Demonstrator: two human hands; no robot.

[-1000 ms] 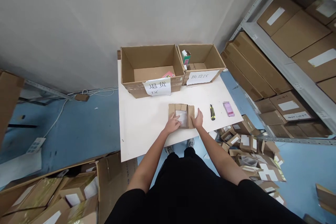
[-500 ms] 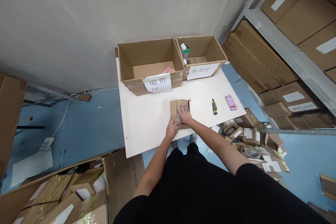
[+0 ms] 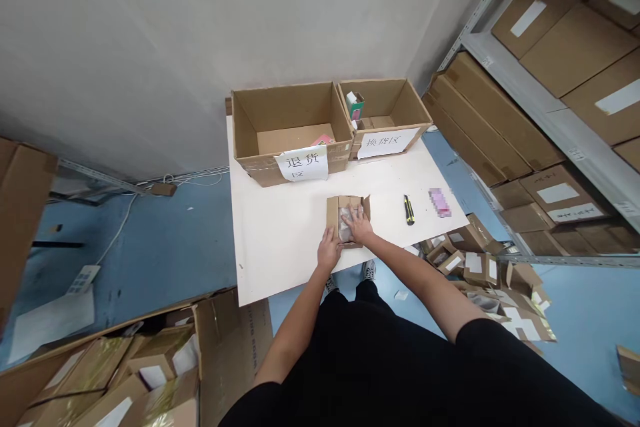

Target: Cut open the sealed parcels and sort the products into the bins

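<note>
A small open cardboard box point(image 3: 334, 208) sits near the front edge of the white table point(image 3: 280, 227), its flaps spread. My right hand point(image 3: 358, 225) reaches into the box, fingers curled on a pale plastic-wrapped item point(image 3: 345, 219) inside. My left hand point(image 3: 329, 251) presses against the box's near left side, fingers bent around its edge.
Two large open cartons with paper labels stand at the table's back, the left one point(image 3: 287, 130) and the right one point(image 3: 385, 113). A black-and-yellow utility knife point(image 3: 408, 209) and a pink item point(image 3: 439, 201) lie to the right. Small boxes litter the floor; shelving with cartons stands right.
My right hand moved from the box's right flap into the box, onto the wrapped item. My left hand slid back to the box's near left side.
</note>
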